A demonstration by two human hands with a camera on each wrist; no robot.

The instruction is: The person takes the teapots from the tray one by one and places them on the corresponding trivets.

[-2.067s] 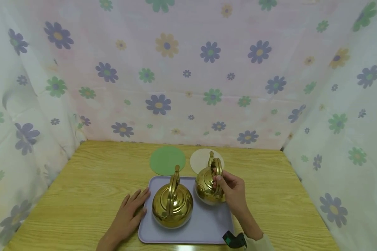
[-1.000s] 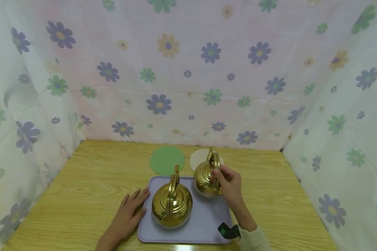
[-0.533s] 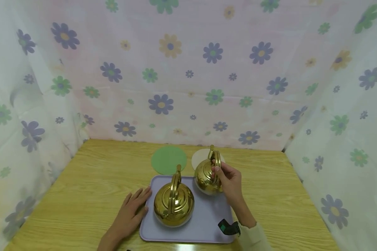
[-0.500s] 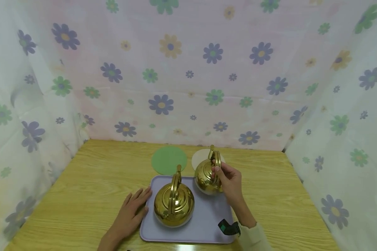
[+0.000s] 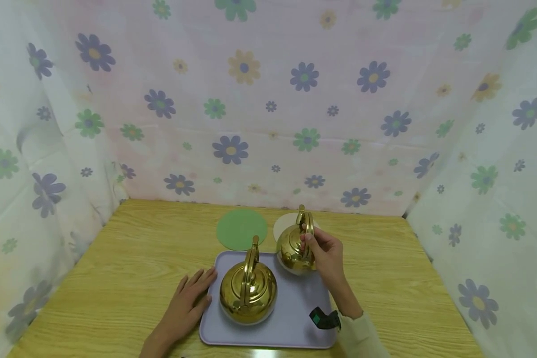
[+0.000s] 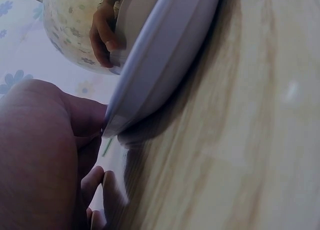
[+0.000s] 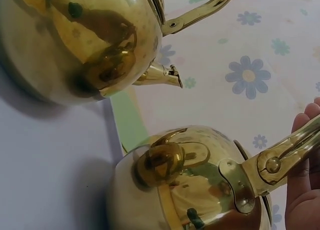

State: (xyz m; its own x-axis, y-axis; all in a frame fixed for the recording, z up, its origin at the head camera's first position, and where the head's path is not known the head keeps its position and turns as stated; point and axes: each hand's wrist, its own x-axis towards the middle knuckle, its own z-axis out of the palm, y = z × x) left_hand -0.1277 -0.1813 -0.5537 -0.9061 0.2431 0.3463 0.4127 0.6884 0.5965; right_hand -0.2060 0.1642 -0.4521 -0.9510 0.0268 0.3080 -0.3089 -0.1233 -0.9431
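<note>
My right hand [image 5: 328, 258] grips the arched handle [image 7: 292, 150] of a shiny gold kettle [image 5: 288, 252]. That kettle hangs above the far right part of a lilac tray [image 5: 295, 325], overlapping its back edge, with a shadow on the tray beside it. A second gold kettle [image 5: 260, 301] stands upright on the tray's left half, its spout pointing away from me. At the tray's left side lies my left hand [image 5: 185, 303], fingers extended along the rim. In the left wrist view, the left hand [image 6: 45, 145] touches the tray's edge.
Behind the tray lie two round mats on the wooden table [image 5: 130, 258]: a green mat [image 5: 241, 228] at left and a cream mat [image 5: 284, 224] at right, partly covered by the held kettle. Flower-printed cloth [image 5: 268, 119] encloses the back and both sides.
My right hand has carried its kettle away from me and slightly left, toward the tray's back edge. The left hand and the other kettle stay where they were.
</note>
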